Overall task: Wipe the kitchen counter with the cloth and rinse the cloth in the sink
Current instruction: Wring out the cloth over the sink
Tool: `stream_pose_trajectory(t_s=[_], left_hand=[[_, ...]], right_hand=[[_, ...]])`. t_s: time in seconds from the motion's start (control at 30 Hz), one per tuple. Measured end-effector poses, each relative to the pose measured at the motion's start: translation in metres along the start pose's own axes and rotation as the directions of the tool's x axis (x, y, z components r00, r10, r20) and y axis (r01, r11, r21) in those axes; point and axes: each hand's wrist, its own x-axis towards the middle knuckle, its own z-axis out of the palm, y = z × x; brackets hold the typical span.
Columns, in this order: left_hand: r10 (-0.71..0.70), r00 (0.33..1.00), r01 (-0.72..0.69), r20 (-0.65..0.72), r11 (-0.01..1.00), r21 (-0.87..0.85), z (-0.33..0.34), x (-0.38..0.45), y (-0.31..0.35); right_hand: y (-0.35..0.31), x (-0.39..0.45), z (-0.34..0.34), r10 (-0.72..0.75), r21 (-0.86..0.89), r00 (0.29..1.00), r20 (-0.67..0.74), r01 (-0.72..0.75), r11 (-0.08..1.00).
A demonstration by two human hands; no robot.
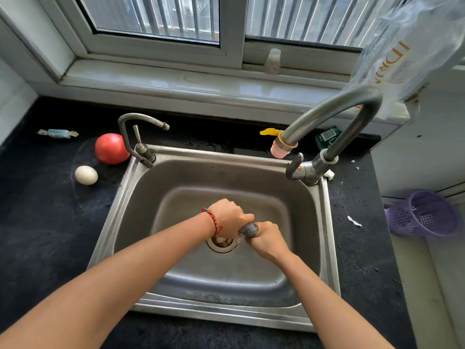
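Wringing over the drain

My left hand (230, 217) and right hand (266, 239) both clench the twisted grey cloth (249, 229) between them, mid stainless steel sink (176, 312).

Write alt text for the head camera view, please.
Two hands, left hand and right hand, wring a dark cloth over the drain of a steel sink. A tomato and an egg sit on the black counter.

Grey cloth (248, 229), black counter (45, 222), red tomato (112, 148)
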Motion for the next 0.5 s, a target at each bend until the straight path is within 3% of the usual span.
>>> stream_pose_trajectory(t_s=[0.2, 0.33, 0.5], left_hand=[[0.054, 0.999, -0.054, -0.005, 0.998, 0.022, 0.009, 0.002, 0.003], [0.072, 0.997, -0.072, -0.006, 0.997, 0.031, 0.009, 0.002, 0.005], [0.044, 0.997, -0.046, -0.057, 0.999, -0.021, 0.013, -0.003, 0.009]], right_hand=[[0.003, -0.001, -0.006, 0.029, 0.153, 0.98, 0.198, -0.06, 0.986], [0.007, -0.002, -0.004, 0.058, 0.236, 0.966, 0.25, -0.119, 0.965], [0.006, -0.003, -0.013, 0.08, 0.199, 0.935, 0.344, -0.156, 0.967]])
